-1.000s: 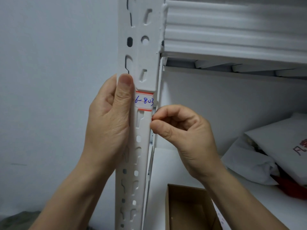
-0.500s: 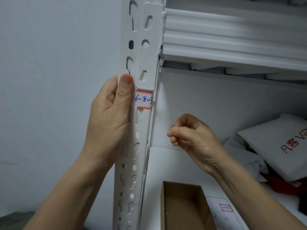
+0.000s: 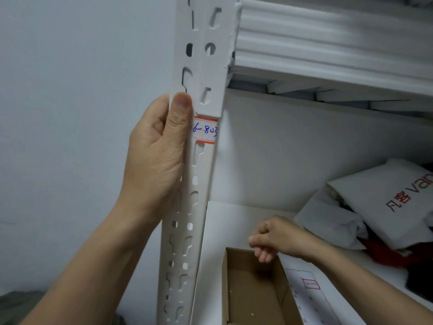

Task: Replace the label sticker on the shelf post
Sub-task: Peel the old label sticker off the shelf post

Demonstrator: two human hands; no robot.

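White slotted post (image 3: 199, 73), red-edged label (image 3: 206, 131), left fingers (image 3: 179, 118) around it; right fingers (image 3: 264, 254) curled over cardboard box (image 3: 253, 299).

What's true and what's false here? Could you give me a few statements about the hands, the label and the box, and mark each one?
1. The left hand grips the shelf post, thumb lying beside the label. True.
2. The label sticker has blue borders. False: its borders are red and the handwriting is blue.
3. The right hand is touching the label. False: it is low over the open cardboard box, fingers curled.
4. A sticker sheet lies just right of the box. True.
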